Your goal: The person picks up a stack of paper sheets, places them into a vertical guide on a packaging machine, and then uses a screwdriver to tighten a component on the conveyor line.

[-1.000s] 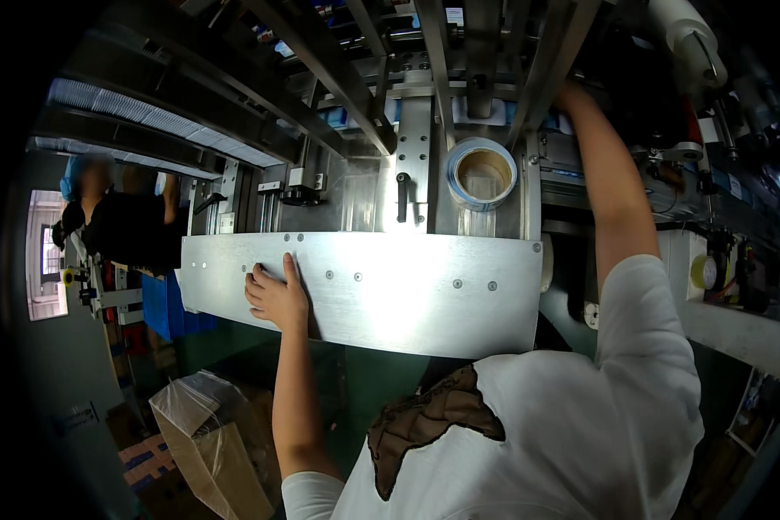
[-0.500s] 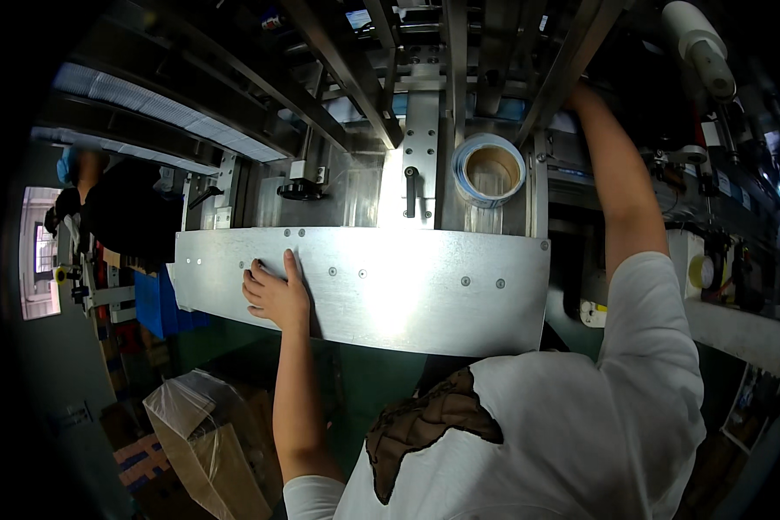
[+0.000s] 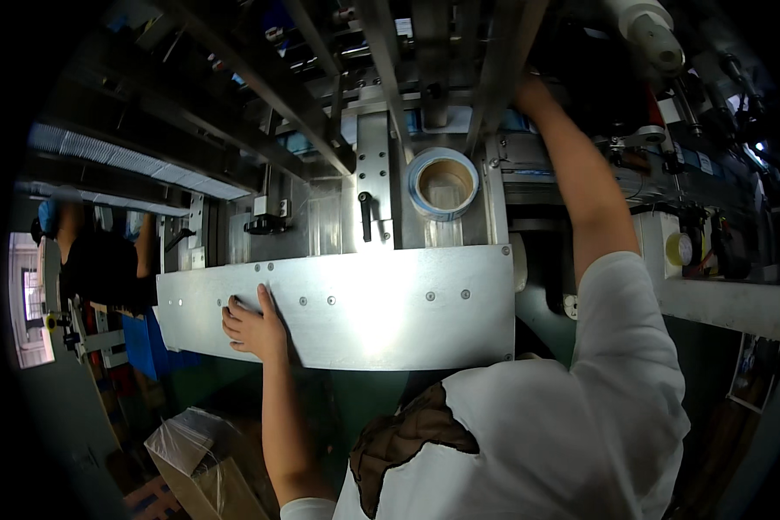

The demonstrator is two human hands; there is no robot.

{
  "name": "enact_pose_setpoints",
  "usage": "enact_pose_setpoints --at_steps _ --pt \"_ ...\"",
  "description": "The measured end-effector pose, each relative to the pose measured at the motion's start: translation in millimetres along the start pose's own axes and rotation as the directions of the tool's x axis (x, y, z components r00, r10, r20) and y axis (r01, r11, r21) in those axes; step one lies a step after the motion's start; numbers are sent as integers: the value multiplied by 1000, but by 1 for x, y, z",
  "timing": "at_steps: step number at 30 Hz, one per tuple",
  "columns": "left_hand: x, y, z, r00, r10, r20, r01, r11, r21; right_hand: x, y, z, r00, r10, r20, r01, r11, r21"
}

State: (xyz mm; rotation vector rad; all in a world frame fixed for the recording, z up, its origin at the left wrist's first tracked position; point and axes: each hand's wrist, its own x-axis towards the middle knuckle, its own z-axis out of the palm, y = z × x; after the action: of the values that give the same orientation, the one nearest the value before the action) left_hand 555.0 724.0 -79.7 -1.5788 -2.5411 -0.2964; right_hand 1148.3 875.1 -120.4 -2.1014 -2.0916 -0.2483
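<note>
My left hand (image 3: 256,331) rests on a broad silver metal plate (image 3: 425,334) along the machine's front edge. Its thumb stands apart from the fingers, and nothing is in it. My right arm reaches far forward past the plate's right end. Of my right hand (image 3: 533,97), only the back and wrist show beside a slanted metal bar (image 3: 504,74); its fingers are hidden, so what it touches cannot be seen. Between the hands, behind the plate, lies a roll of blue-and-white tape or labels (image 3: 418,195) with a brown core. A black clamp lever (image 3: 365,217) stands left of the roll.
Upright metal rails (image 3: 377,52) cross the far side. Stacked white sheets (image 3: 130,160) lie in the racks at left. Another person in dark clothing (image 3: 104,269) works at far left. A plastic-covered cardboard box (image 3: 208,464) stands below left. A white cylinder (image 3: 654,39) juts in at upper right.
The view has turned, so the machine appears farther left and lower. My left hand stays on the plate, and my right hand stays at the bar. More of the other person's arms shows.
</note>
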Motion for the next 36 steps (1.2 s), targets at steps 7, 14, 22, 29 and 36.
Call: enact_pose_setpoints --at_steps 7,14,22,29,36 --pt "-1 -5 0 1000 -12 -19 13 999 33 -15 -31 -19 994 -7 -110 4 1000 -30" --pt "-1 -6 2 1000 -10 -24 11 999 44 -12 -17 -3 982 64 -175 -11 958 287" --pt "-1 -6 1 1000 -13 -28 15 998 57 -4 -23 -5 993 111 -47 -96 963 251" --pt "1 -4 2 999 -33 -28 35 997 71 3 -5 16 975 78 -209 2 935 356" --pt "1 -5 2 999 -41 -17 42 997 64 2 -11 9 979 205 6 -173 808 563"
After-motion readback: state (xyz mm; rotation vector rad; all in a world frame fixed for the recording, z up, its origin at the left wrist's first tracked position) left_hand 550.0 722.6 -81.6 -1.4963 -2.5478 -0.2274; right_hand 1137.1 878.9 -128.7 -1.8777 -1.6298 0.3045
